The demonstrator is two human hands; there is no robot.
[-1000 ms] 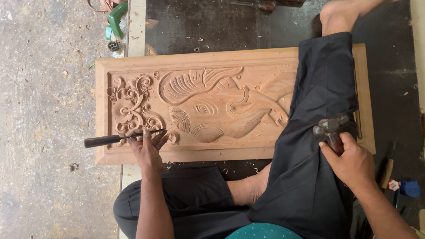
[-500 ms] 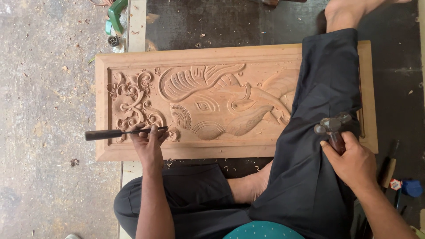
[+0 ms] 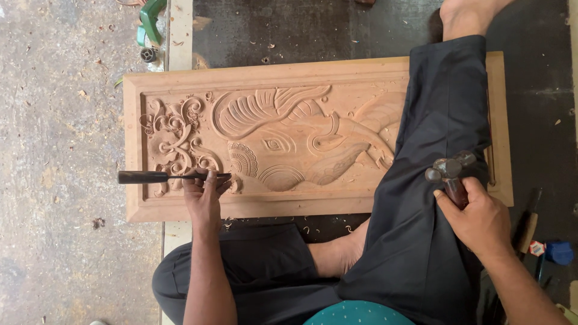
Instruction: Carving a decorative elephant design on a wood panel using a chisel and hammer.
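A carved wooden panel (image 3: 283, 72) with an elephant head and scrollwork lies flat on the floor in front of me. My left hand (image 3: 203, 195) grips a chisel (image 3: 150, 177) with a dark handle, its blade lying across the scrollwork near the panel's lower left. My right hand (image 3: 478, 216) holds a metal hammer (image 3: 448, 170) by its handle, resting on my dark trouser leg (image 3: 439, 150), which lies across the panel's right part and hides the carving there.
Grey concrete floor (image 3: 60, 150) spreads to the left, a dark mat (image 3: 301, 30) beyond the panel. Green objects (image 3: 149, 18) lie at the top left. Small tools and a blue item (image 3: 557, 253) sit at the right edge. Wood shavings lie near my feet.
The chisel and left hand have stayed on the scrollwork, shifting very slightly. The right hand with the hammer stays resting on my leg.
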